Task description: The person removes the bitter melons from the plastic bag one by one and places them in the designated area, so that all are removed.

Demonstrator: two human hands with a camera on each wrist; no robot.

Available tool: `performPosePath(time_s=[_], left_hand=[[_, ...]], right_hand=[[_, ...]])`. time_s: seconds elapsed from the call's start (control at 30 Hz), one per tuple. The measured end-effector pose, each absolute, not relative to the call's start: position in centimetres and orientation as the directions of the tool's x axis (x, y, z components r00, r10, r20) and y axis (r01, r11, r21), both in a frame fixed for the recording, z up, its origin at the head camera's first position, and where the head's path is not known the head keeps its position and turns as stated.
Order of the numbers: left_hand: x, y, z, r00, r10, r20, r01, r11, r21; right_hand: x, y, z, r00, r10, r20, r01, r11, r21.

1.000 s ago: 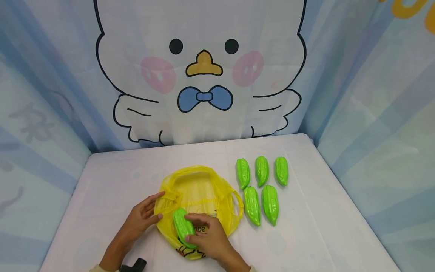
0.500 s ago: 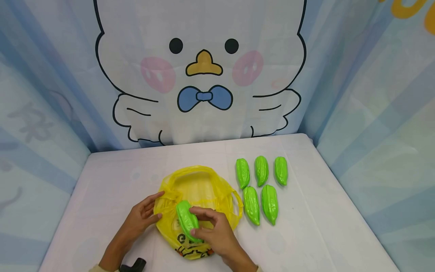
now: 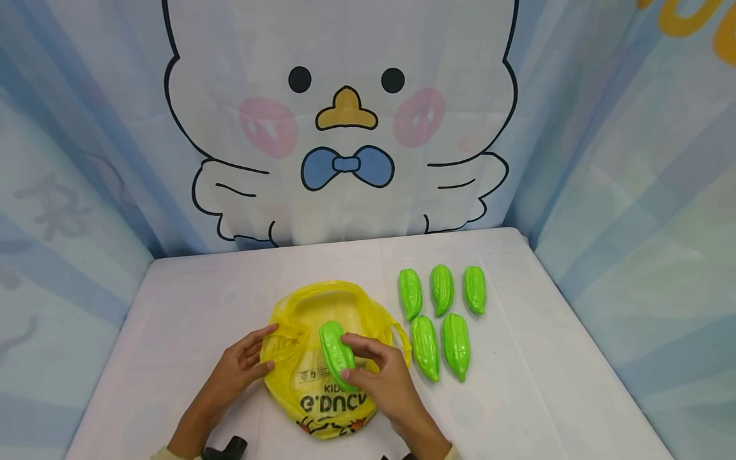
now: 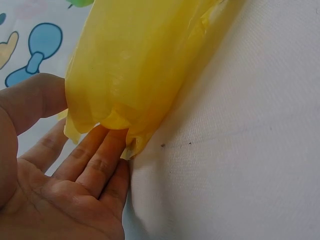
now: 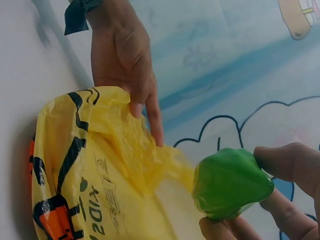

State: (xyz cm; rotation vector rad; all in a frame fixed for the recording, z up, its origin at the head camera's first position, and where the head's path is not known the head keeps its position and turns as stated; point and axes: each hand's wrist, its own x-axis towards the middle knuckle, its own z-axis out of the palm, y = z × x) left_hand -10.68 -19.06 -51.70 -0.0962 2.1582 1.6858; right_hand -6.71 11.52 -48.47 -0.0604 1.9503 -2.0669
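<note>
My right hand pinches a glossy green ridged vegetable, like a bitter melon, between thumb and fingers. It is above the front of a yellow plastic bag with black print. In the right wrist view, one rounded, lobed end of the melon shows. My left hand touches the bag's left edge, fingers fairly straight and thumb spread apart. The left wrist view shows the thumb and fingers reaching to the yellow plastic, which hides their tips. The bag's mouth gapes toward the back.
Several matching green melons lie in two rows on the white table, right of the bag. The bag's handle loop points toward them. A black object lies near my left forearm. A printed curtain stands behind the table.
My right hand has moved up and to the right with the green melon, uncovering more of the bag's print. My left hand has kept its place at the bag's edge.
</note>
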Motion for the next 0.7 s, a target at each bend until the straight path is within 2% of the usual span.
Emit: performPosePath(time_s=[0.7], left_hand=[[-10.7, -19.0, -51.9, -0.918, 0.188, -0.349, -0.292, 0.274, 0.916]], right_hand=[[-7.5, 13.8, -48.4, -0.981, -0.111, -0.161, 0.167, -0.049, -0.985]])
